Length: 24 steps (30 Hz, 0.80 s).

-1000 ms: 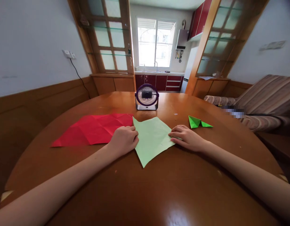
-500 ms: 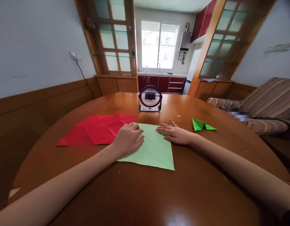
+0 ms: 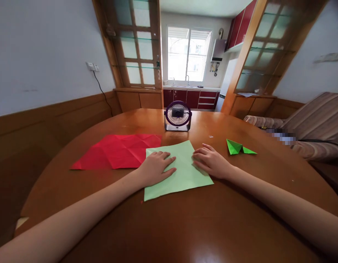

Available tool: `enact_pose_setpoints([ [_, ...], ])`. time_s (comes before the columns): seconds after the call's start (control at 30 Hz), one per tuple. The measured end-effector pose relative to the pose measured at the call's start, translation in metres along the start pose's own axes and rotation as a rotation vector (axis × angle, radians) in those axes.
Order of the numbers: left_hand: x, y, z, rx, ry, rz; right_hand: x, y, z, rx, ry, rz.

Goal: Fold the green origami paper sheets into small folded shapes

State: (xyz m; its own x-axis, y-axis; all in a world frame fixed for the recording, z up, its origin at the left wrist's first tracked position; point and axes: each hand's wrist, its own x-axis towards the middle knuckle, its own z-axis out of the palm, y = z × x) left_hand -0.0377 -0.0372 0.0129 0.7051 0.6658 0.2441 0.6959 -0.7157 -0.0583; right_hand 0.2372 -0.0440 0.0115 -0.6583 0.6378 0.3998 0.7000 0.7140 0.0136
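A pale green sheet of paper [image 3: 180, 175] lies on the wooden table, turned slightly askew. My left hand [image 3: 157, 168] rests flat on its left part with the fingers spread, and nothing is in it. At the sheet's right edge is my right hand [image 3: 211, 160], its fingers a little bent and touching the paper, apparently holding nothing. To the left, a creased red sheet of paper [image 3: 125, 149] lies spread out, its right end next to the green sheet. A folded bright green paper piece [image 3: 239, 147] sits to the right, apart from both hands.
A small purple desk fan [image 3: 177, 115] stands beyond the papers. White scraps [image 3: 211, 136] lie to its right. The round wooden table [image 3: 185, 226] has its curved edge on both sides. A striped sofa [image 3: 317, 120] is at the right, beyond the table.
The pale green sheet has turned counterclockwise on the table. My left hand has flattened and spread its fingers; my right hand has drawn its fingers in at the right edge.
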Motion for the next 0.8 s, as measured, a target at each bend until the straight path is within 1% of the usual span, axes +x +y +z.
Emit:
enact_pose_setpoints([
  [0.1,0.000,0.009,-0.005,0.044,0.031,0.042,-0.004,-0.003,0.000,0.019,-0.055,0.038],
  [0.2,0.001,0.012,-0.009,0.002,0.041,0.078,-0.002,0.008,0.003,0.060,-0.112,0.021],
  [0.37,0.002,-0.002,0.000,-0.136,0.127,0.074,0.009,0.028,0.010,0.130,-0.197,-0.087],
  [0.4,0.003,-0.006,0.003,-0.143,0.122,0.080,0.012,0.029,0.011,0.123,-0.197,-0.099],
  [0.47,0.003,-0.012,0.008,-0.149,0.060,0.098,0.016,0.030,0.013,0.093,-0.169,-0.099],
  [0.57,0.003,-0.016,0.013,-0.158,-0.054,0.082,0.021,0.030,0.011,0.034,-0.109,-0.028],
  [0.63,0.004,-0.014,0.013,-0.150,-0.089,0.061,0.023,0.031,0.006,0.012,-0.105,0.060],
  [0.73,0.006,-0.007,0.011,-0.111,-0.066,0.035,0.024,0.036,-0.003,0.062,-0.124,0.210],
  [0.8,0.009,-0.001,0.011,-0.077,-0.032,0.026,0.024,0.039,-0.008,0.123,-0.139,0.281],
])
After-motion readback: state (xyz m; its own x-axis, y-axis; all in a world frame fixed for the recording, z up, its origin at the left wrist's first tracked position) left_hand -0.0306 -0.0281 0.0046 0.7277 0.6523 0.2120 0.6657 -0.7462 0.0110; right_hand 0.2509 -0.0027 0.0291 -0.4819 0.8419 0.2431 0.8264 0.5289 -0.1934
